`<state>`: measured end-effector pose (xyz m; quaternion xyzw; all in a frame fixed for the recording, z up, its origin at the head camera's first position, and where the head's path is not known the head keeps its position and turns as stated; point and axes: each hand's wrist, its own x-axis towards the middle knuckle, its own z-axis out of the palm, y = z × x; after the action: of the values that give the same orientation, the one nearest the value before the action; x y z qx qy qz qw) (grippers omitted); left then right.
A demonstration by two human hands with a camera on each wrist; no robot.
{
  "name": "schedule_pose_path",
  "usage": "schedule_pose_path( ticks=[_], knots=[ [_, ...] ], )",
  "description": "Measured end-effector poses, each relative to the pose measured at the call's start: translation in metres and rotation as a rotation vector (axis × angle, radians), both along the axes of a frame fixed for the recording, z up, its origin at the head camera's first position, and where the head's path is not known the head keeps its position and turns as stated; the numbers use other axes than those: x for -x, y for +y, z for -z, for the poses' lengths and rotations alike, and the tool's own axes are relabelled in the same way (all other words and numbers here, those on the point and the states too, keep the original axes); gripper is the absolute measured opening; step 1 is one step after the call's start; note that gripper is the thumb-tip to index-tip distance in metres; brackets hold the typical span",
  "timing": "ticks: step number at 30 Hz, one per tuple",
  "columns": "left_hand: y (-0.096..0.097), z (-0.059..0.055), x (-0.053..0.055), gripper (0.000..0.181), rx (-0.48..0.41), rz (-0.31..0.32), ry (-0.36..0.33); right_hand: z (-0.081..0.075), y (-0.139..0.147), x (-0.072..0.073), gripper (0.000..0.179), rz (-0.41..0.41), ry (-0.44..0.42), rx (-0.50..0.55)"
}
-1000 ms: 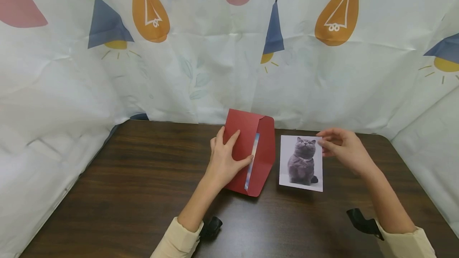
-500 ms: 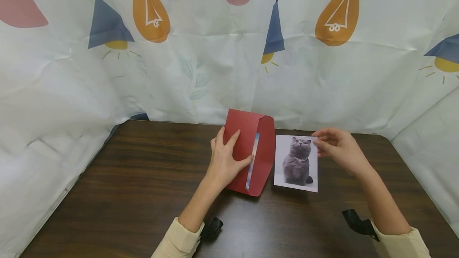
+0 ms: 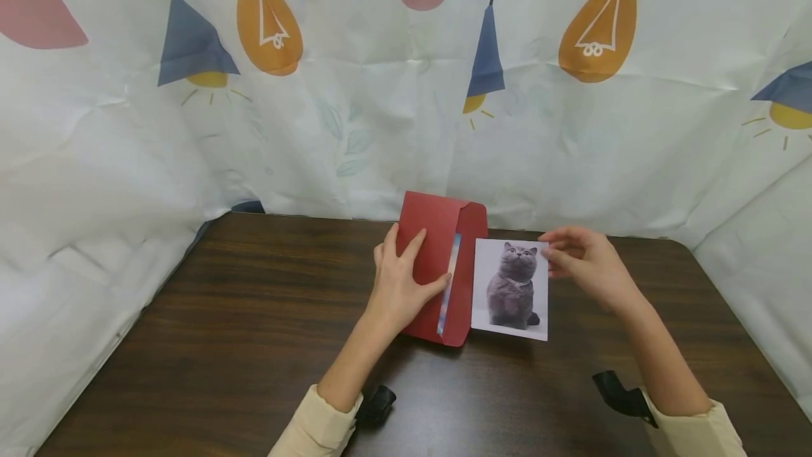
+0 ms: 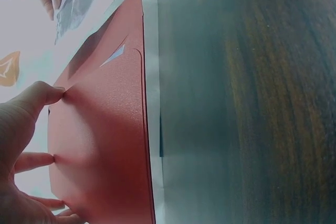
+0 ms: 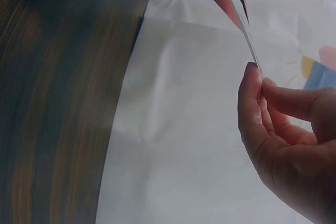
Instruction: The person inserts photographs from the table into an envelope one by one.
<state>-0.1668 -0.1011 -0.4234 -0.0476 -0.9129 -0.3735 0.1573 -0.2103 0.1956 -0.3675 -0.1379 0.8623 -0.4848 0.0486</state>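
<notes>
A red envelope (image 3: pixel 431 224) lies at the far middle of the table, its flap (image 3: pixel 471 231) folded out to the right. In its slit shows the edge of a pale blue and white card (image 3: pixel 447 288). My left hand (image 3: pixel 402 281) rests spread on the envelope, thumb by the slit; the left wrist view has the fingertips pressing its face. My right hand (image 3: pixel 580 259) pinches the upper right edge of a cat photo (image 3: pixel 514 288) between thumb and fingers. The photo's left edge overlaps the flap. Edge-on in the right wrist view, the photo (image 5: pixel 249 40) is a thin strip.
The dark wood table (image 3: pixel 254 344) ends at a white printed curtain (image 3: pixel 355 147) behind and at both sides. Black wrist mounts (image 3: pixel 376 406) sit at both cream sleeves (image 3: pixel 320 422).
My right hand has carried the cat photo leftward, from beside the envelope to over its flap. The left hand has stayed in place on the envelope.
</notes>
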Motion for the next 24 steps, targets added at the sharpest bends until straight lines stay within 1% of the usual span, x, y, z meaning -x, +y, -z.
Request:
schedule_pose_path(
  ticks=[7, 18, 24],
  knots=[
    [0.000, 0.000, 0.000, 0.079, -0.005, 0.001, 0.013, 0.000, -0.008, -0.001, 0.031, 0.013, -0.014, 0.021],
    [0.001, 0.000, 0.000, 0.079, -0.014, 0.001, 0.015, 0.001, -0.011, -0.002, 0.030, 0.019, -0.007, 0.070],
    [0.001, 0.001, 0.000, 0.079, -0.015, -0.001, 0.037, 0.003, -0.014, -0.003, 0.029, 0.014, -0.004, 0.106]
  ],
)
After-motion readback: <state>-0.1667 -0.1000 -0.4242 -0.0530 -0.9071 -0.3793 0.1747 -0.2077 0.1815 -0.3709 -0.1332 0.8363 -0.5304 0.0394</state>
